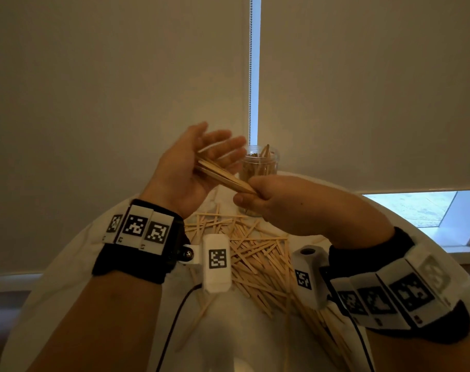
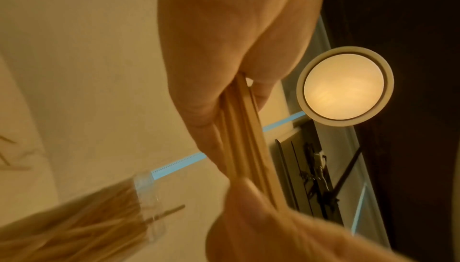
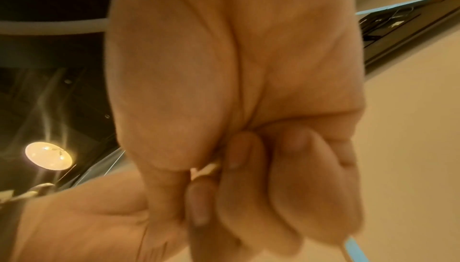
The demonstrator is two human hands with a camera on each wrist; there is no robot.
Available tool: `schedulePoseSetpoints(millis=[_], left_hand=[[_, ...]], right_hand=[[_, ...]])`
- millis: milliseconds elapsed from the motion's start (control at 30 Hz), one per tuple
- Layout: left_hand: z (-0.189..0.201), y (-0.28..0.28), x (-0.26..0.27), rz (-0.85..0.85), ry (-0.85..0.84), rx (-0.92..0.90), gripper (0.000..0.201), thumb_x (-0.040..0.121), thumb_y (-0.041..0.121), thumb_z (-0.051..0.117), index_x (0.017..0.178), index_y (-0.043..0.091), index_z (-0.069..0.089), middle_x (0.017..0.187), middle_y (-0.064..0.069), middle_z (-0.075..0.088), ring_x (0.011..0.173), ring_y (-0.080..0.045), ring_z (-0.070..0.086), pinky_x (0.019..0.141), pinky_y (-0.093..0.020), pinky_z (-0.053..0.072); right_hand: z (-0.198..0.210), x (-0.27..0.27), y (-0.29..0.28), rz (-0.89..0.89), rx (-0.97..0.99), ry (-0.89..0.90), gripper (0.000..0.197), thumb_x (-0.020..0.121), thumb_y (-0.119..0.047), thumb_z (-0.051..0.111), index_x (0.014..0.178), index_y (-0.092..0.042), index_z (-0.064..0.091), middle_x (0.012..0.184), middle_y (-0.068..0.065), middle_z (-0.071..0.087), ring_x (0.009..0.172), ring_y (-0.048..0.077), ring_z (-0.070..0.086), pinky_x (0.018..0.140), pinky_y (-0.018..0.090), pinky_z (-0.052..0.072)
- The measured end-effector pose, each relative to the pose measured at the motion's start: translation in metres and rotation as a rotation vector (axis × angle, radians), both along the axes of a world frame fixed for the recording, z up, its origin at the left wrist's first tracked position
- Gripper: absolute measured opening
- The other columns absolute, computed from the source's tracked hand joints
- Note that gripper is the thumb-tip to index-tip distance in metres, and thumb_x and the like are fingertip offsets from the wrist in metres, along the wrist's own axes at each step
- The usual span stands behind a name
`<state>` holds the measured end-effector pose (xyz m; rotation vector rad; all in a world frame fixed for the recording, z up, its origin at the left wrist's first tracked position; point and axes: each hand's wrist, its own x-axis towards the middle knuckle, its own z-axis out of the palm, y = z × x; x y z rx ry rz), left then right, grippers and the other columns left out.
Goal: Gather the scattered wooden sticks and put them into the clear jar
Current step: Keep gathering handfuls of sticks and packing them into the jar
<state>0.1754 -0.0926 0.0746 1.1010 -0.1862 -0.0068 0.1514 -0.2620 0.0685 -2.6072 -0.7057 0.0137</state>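
Observation:
My left hand is raised palm up with its fingers straight, and a bundle of thin wooden sticks lies across the palm. My right hand grips the near end of that bundle in a fist. The left wrist view shows the bundle running along the palm to the right hand's fingers. Stick ends poke out of the right fist. The clear jar stands just behind both hands, uncapped and holding several sticks. A pile of loose sticks lies scattered on the white table below my wrists.
A roller blind with a bead chain hangs right behind the jar. A window sill shows at the right. A round ceiling lamp glows overhead. The table's round edge curves close on both sides.

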Motion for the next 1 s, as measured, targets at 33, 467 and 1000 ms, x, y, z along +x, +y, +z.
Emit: schedulePoseSetpoints(millis=[33,467,1000], left_hand=[[0.0,-0.007,-0.002,-0.027,-0.005,0.046,0.039,0.103,0.035,0.043,0.112,0.003,0.063,0.112,-0.019,0.072,0.101,-0.029,0.072,0.087,-0.04,0.059],[-0.019,-0.02,-0.001,0.175,-0.239,0.724,0.038,0.084,0.047,0.073,0.079,0.01,0.077,0.056,0.001,0.064,0.043,-0.009,0.048,0.047,-0.02,0.039],[-0.023,-0.036,-0.001,0.134,-0.153,0.674,0.038,0.098,0.046,0.055,0.094,0.014,0.075,0.08,-0.009,0.076,0.054,-0.018,0.069,0.049,-0.023,0.05]], right_hand=[[-0.001,0.001,0.002,-0.009,-0.001,-0.032,0.023,0.101,-0.045,0.048,0.089,-0.027,0.055,0.076,-0.006,0.058,0.067,0.007,0.055,0.059,0.022,0.039],[-0.007,0.018,-0.012,-0.243,-0.029,-0.079,0.013,0.086,-0.03,0.07,0.092,-0.019,0.072,0.072,-0.002,0.062,0.061,0.011,0.056,0.053,0.023,0.04],[-0.003,0.018,-0.026,-0.485,-0.122,-0.361,0.037,0.087,-0.047,0.065,0.063,-0.023,0.05,0.06,-0.003,0.05,0.052,0.013,0.046,0.05,0.025,0.031]])
